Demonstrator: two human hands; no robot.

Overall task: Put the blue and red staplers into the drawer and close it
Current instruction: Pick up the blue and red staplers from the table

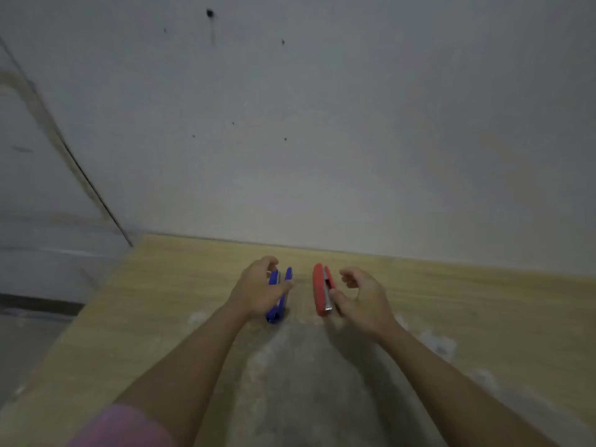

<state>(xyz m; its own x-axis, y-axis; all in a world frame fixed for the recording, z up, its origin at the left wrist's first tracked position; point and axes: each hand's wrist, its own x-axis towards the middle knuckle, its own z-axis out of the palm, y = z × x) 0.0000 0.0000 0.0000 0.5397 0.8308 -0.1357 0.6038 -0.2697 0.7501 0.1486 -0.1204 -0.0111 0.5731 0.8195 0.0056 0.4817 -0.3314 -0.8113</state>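
Note:
The blue stapler (279,296) lies on the wooden table top (167,285), pointing away from me. My left hand (258,291) is curled over its left side, with the thumb across the top and the fingers round the far end. The red stapler (320,290) lies a little to its right, on its side, metal underside facing right. My right hand (361,301) is just right of it, the thumb touching the metal side and the fingers curled and spread, off the stapler. No drawer is in view.
A pale wall (322,140) rises directly behind the table's back edge. The table's left edge (96,301) drops to a grey floor. A worn grey patch (306,382) covers the table top between my forearms.

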